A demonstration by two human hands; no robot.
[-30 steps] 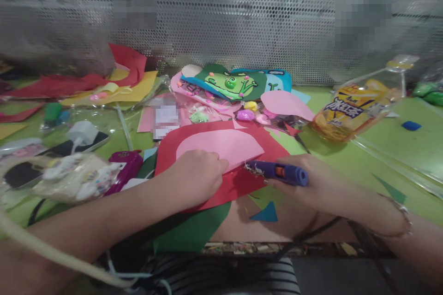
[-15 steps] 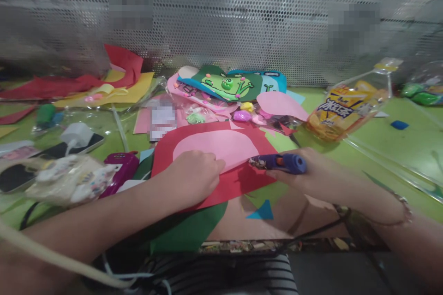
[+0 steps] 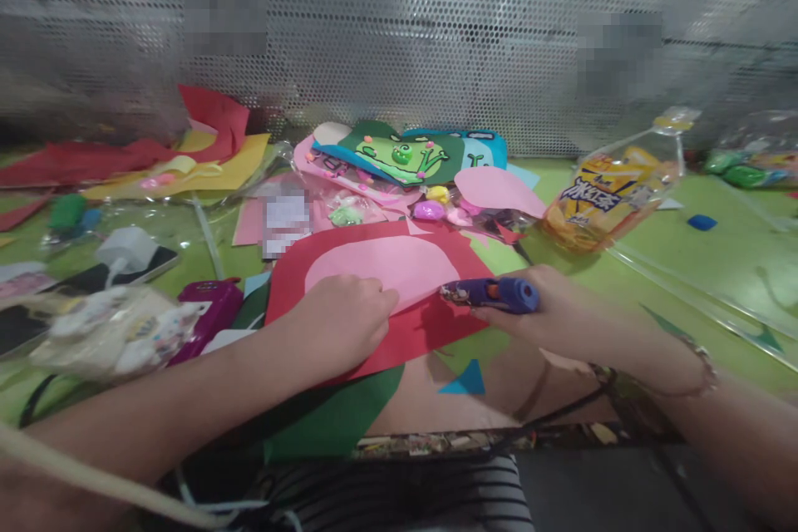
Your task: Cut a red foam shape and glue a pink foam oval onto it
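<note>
My left hand (image 3: 340,324) is curled and pinches the near edge of a pink paper shape (image 3: 386,264) that lies on a red paper sheet (image 3: 430,324). My right hand (image 3: 552,312) grips a purple glue gun (image 3: 490,293), its nozzle pointing left at the pink shape's right edge. A black cord (image 3: 561,411) trails from the gun toward me. A green paper sheet (image 3: 337,420) and a small blue triangle (image 3: 465,382) lie just below the red sheet.
A frog craft picture (image 3: 405,154) and clay lumps (image 3: 436,208) sit behind. An orange drink bottle (image 3: 608,195) lies at the right. A magenta case (image 3: 209,307), phone with charger (image 3: 125,253) and plastic bag (image 3: 112,328) are left. A perforated metal wall (image 3: 399,33) closes the back.
The glue gun has moved slightly left and up, closer to the pink shape's edge. My left hand stays on the pink paper. The view has drifted a little.
</note>
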